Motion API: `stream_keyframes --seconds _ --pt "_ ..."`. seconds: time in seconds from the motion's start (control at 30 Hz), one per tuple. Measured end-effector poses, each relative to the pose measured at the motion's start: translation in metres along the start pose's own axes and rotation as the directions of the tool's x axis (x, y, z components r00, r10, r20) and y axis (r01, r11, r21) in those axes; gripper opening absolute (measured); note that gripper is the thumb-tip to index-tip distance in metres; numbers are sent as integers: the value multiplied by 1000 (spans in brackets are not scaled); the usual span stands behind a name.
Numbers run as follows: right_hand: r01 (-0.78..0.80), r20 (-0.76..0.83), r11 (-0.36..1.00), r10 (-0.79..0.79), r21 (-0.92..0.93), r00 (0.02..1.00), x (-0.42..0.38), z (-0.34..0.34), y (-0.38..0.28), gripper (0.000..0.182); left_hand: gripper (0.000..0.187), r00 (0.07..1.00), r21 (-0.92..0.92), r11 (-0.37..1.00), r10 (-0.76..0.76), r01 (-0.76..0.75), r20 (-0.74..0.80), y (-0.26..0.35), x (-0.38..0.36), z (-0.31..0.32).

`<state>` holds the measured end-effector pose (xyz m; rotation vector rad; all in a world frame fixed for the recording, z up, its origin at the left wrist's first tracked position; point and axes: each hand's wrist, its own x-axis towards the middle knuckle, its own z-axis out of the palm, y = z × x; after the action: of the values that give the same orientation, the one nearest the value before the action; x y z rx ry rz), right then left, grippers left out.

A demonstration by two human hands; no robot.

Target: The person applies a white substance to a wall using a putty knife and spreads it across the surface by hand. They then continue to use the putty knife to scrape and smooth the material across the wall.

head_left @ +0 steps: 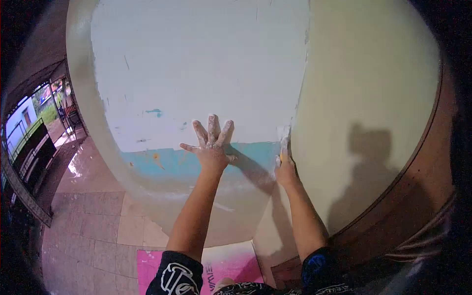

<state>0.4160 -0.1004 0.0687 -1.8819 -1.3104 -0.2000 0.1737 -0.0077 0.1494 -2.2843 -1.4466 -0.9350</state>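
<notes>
A broad pillar face coated in pale, matt white filler [196,64] fills most of the view, its skin mostly even, with a few hairline scratches and small blue flecks showing through. To the right of that filler, past the pillar's vertical corner edge [299,98], runs a smooth cream-yellow painted wall [364,73] carrying the person's shadow. Directly below the filler sits a band of old turquoise paint [162,162], not yet covered, and below that a bare, chalky grey base; judging by this, the upper face is done and the lower strip is left, while the corner line is still ragged. Further below the filler lies the glossy pinkish-grey tiled floor [93,216], with a bright pink printed sheet [231,268] spread at the pillar's foot.

The left hand [212,145], dusted white, presses flat on the lower margin of the filler where it meets the turquoise band, fingers [213,127] spread wide and released, grasping nothing. The right hand [285,164] rests at the filler's lower right corner, on the edge, its fingers clenched around a small yellow-handled tool [281,158]; the working end is too smeared with white to tell its shape.
</notes>
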Motion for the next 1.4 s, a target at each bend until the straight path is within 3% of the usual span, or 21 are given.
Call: stream_keyframes --seconds 0.13,0.2,0.23,0.33,0.37,0.4,0.47,0.5,0.6,0.63,0.73,0.77,0.8,0.87,0.93,1.0,1.03,1.13,1.17,1.3,1.4 --pt "-28 16 999 28 33 999 -7 -3 -11 55 130 999 -14 999 -43 43 -5 2 1 -3" --pt "20 -15 980 -18 200 1000 -27 14 6 58 131 999 -26 998 -54 53 -10 2 0 -2" --pt "159 -109 987 -156 17 982 -23 38 37 64 132 997 -8 998 -66 66 45 4 1 -6" --pt "46 -5 999 -45 27 999 -12 15 14 66 130 998 46 999 -17 14 68 2 2 -4" --pt "183 -188 982 -173 37 967 -9 3 -4 61 130 994 73 997 -38 30 105 4 3 -8" --pt "182 -189 983 -172 39 967 -3 1 -3 61 130 994 75 997 -36 29 105 4 3 -8" --pt "-12 22 993 10 120 1000 3 -1 0 59 130 995 62 998 -25 19 100 3 3 -9" --pt "10 -26 992 -7 122 1000 -4 2 1 56 132 999 -12 999 -34 34 -32 0 1 3" --pt "83 -101 995 -88 -51 991 -23 48 48 51 131 999 31 999 -6 5 34 1 2 -3" --pt "-18 -60 997 22 73 998 -28 22 11 46 132 999 4 1000 -7 6 32 1 1 -2" --pt "5 -74 997 1 83 997 -8 8 -1 45 133 1000 13 1000 -12 12 24 1 2 0" --pt "-187 69 980 183 61 981 3 2 -5 42 135 989 76 997 28 -17 -148 -4 2 21" --pt "-188 70 980 183 61 981 3 0 -5 42 135 989 75 997 29 -18 -147 -3 2 16" --pt "-160 38 985 158 61 987 1 -2 -7 44 137 1000 14 1000 2 -2 -14 -2 2 6" --pt "-45 -64 982 58 182 996 -9 50 45 49 137 999 -4 1000 5 -5 -32 -2 2 11" --pt "256 -331 925 -343 -280 879 -13 75 77 55 135 994 48 999 18 -13 -110 -3 1 17" --pt "-37 -57 999 39 38 998 -21 30 19 56 133 999 54 998 -18 16 41 1 3 0" --pt "-175 62 973 167 153 984 4 12 0 57 132 997 -12 998 -54 55 52 4 2 -10" --pt "-154 49 988 152 29 987 5 -9 -23 58 132 997 -14 998 -56 56 52 4 2 -10" --pt "-174 116 985 174 -14 978 4 -6 -20 60 131 996 -11 998 -58 59 60 5 3 -10" --pt "260 -312 951 -302 -169 901 -24 39 11 69 134 997 0 998 -66 67 48 5 1 -7"
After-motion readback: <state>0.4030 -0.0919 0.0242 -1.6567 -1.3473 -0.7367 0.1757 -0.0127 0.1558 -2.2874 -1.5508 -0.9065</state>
